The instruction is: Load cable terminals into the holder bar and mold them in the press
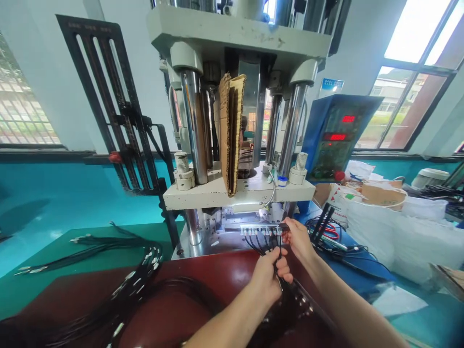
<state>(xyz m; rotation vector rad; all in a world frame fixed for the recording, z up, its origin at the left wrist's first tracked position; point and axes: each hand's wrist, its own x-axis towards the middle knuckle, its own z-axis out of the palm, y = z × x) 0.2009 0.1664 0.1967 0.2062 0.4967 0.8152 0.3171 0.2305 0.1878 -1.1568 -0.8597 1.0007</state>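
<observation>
My left hand [272,271] is closed around several thin black cables [259,243] that fan up to a row of pale connector pieces [261,231]. These pieces line the edge of a dark metal bar [234,226] at the front of the press [239,195]. With thumb and fingers, my right hand [297,238] pinches the right end of this bar. Under the press's raised plate, the bar lies in front of the lower metal bed [232,240]. From my left hand the cables run down over the dark red table [217,270]. Their lower ends are hard to make out.
Bundled black cables with pale ends [145,266] lie on the left of the table. A folded cardboard piece [231,135] stands on the press plate. At right are a blue control box [337,135], red-handled scissors [329,230] and white sacks [373,232].
</observation>
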